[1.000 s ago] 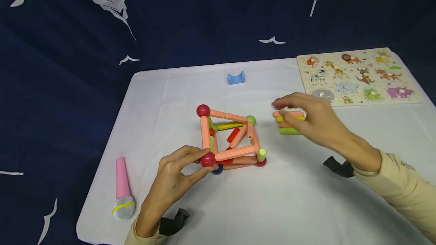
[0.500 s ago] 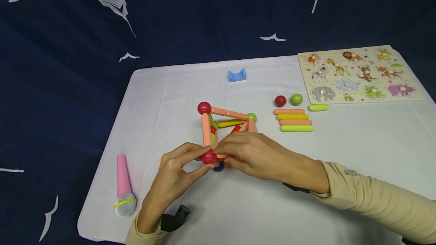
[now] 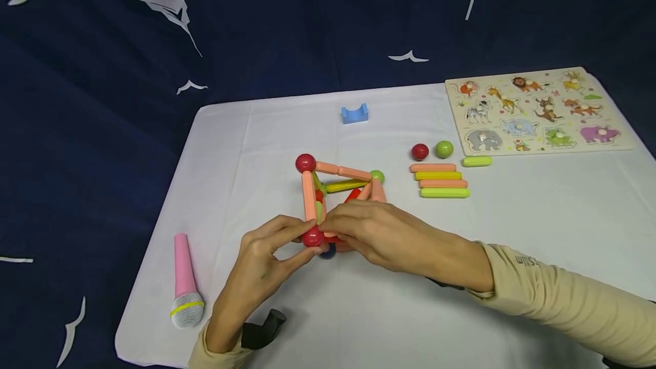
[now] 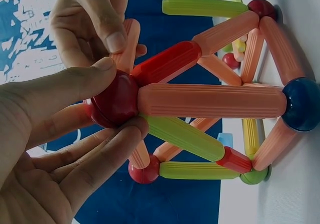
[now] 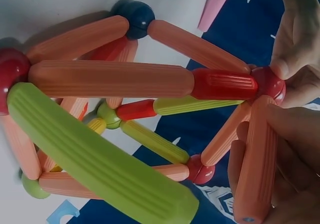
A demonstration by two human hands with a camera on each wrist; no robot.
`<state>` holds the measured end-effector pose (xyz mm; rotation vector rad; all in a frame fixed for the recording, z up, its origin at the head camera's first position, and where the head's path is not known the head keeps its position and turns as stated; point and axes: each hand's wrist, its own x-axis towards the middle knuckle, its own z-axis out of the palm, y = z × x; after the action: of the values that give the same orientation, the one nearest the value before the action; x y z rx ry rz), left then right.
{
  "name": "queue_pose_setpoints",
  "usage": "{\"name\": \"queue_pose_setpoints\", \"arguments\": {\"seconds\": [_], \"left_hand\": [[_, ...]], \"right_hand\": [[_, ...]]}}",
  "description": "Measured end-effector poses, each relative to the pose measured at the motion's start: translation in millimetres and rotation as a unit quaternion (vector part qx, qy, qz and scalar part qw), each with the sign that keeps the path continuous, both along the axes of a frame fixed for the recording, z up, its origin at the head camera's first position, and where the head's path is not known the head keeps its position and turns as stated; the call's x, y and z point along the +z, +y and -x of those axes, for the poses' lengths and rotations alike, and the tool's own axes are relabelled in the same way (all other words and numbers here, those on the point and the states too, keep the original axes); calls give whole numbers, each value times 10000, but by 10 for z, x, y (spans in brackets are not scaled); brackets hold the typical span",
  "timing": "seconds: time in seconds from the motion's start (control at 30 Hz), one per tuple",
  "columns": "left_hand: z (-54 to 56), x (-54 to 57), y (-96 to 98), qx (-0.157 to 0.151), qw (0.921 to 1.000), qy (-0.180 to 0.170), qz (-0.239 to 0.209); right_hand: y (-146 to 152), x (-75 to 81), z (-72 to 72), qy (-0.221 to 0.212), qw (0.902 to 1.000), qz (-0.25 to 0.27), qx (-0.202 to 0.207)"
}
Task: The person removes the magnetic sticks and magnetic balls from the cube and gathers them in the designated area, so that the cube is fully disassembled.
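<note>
A frame of magnetic rods and balls (image 3: 352,185) stands on the table, mostly orange rods with some yellow, green and red ones. At its near upper corner my left hand (image 3: 266,255) pinches a red ball (image 4: 117,99) between thumb and fingers. My right hand (image 3: 384,235) is beside it, pinching an orange rod (image 5: 256,159) whose one end meets that ball. The rod's other end is free in the right wrist view. A blue ball (image 4: 302,104) sits at a lower corner. One green rod (image 5: 100,149) sticks out from another red ball (image 4: 262,9).
Right of the frame lie several loose rods (image 3: 443,184), a red ball (image 3: 420,151) and a green ball (image 3: 444,149). An animal puzzle board (image 3: 538,110) lies at the back right. A blue block (image 3: 355,114) stands at the back, a pink toy microphone (image 3: 185,283) at left.
My right hand has moved left from the loose rods to the frame's near corner, where it now holds an orange rod. My left hand keeps its grip on the red ball.
</note>
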<state>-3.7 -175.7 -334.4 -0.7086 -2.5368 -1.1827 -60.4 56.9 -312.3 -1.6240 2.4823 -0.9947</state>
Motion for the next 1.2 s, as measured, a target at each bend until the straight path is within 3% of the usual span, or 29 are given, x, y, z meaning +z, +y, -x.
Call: {"name": "queue_pose_setpoints", "arguments": {"seconds": [0.3, 0.47, 0.67, 0.8, 0.97, 1.1, 1.2], "left_hand": [[-3, -3, 9, 35, 9999, 105, 11], [-10, 1, 14, 156, 9998, 23, 81], [-7, 2, 14, 163, 9998, -17, 85], [-8, 4, 4, 200, 9997, 14, 114], [-33, 0, -1, 293, 9995, -4, 118], [-35, 1, 10, 262, 9996, -5, 85], [-23, 6, 22, 207, 9998, 10, 79]], "right_hand": [[98, 54, -6, 81, 9997, -202, -112], [364, 85, 16, -3, 9981, 106, -608], [802, 17, 102, 72, 9885, 411, -1453], [1040, -141, 204, -194, 9809, 172, -1930], [1235, -518, 386, -724, 9692, -326, -2330], [1334, -816, 469, -691, 9663, -433, -2443], [1374, -944, 478, -547, 9669, -414, -2459]]}}
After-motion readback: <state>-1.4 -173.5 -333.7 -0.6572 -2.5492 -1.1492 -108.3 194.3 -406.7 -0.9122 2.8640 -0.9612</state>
